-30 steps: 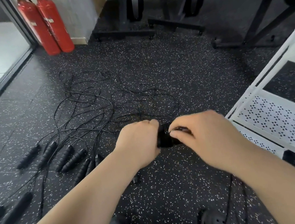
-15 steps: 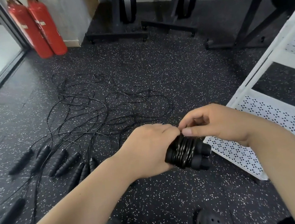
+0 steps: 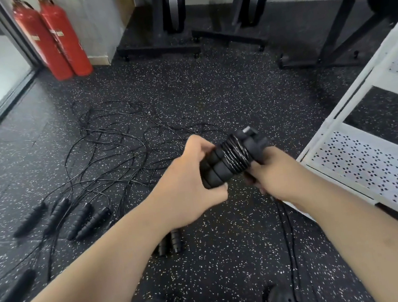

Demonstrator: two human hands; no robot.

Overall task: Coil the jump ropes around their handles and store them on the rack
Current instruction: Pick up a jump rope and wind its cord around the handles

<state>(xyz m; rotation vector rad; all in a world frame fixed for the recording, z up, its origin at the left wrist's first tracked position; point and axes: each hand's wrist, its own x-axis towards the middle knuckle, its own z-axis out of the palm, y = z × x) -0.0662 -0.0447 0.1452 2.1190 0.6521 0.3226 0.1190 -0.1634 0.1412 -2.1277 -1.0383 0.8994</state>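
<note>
Now that winding has stopped, left hand (image 3: 191, 177) and right hand (image 3: 276, 174) clasp the coiled jump rope (image 3: 234, 157), fingers curled, near the rack (image 3: 375, 169) at three o'clock; shelving seems next.

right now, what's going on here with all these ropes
A person is bundling one jump rope. The left hand grips the lower end of a pair of black foam handles with black cord coiled round their middle; the right hand holds the upper end. Other black jump ropes lie tangled on the speckled rubber floor. The white perforated metal rack stands to the right; the bundle is not on it yet.
</note>
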